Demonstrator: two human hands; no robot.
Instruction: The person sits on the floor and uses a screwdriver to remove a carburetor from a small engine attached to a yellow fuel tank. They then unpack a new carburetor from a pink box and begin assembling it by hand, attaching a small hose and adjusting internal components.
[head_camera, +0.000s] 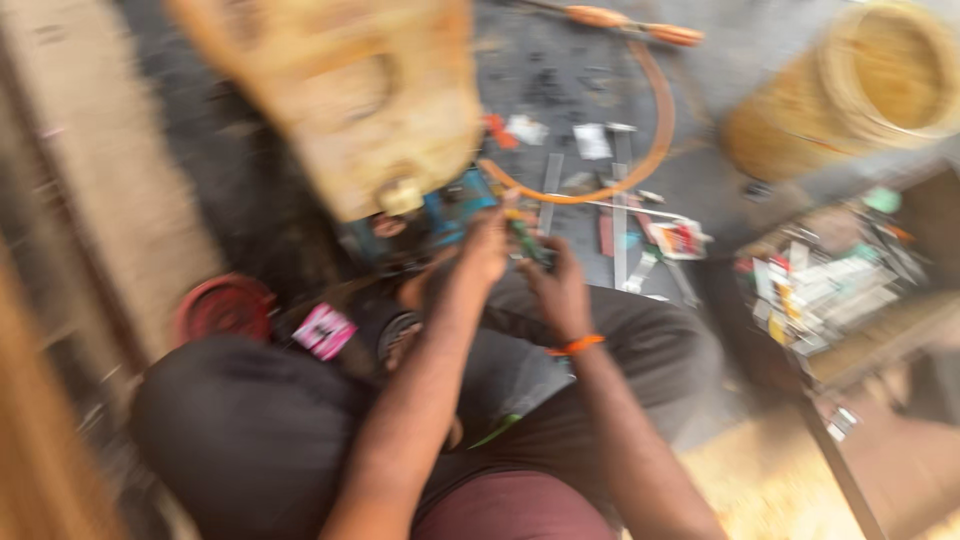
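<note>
Nearest the camera are your two forearms, rising from the bottom edge and converging toward mid-frame over your dark-trousered lap. Count: two hands, one orange wristband (575, 345) on the right wrist, one small green-handled tool (528, 243) between the hands.

Your left hand (485, 248) is extended forward, wrist straight, fingers curled at the tool's upper end; motion blur prevents confirming whether they are clamped on it. Your right hand (560, 290) sits just behind and below, fingers folded toward the tool's lower end; the grip there is equally unreadable.

The green-handled tool lies between both hands above your knees, its long axis running diagonally from upper left to lower right. Which end is the tip cannot be told.

Ahead of the hands: one blue device (450, 215) touching one pale woven frame (350, 95). One curved orange strip (640, 140) arcs across the floor. One woven cylindrical basket (850, 90) stands at upper right. One red round object (222, 308) lies left.
</note>
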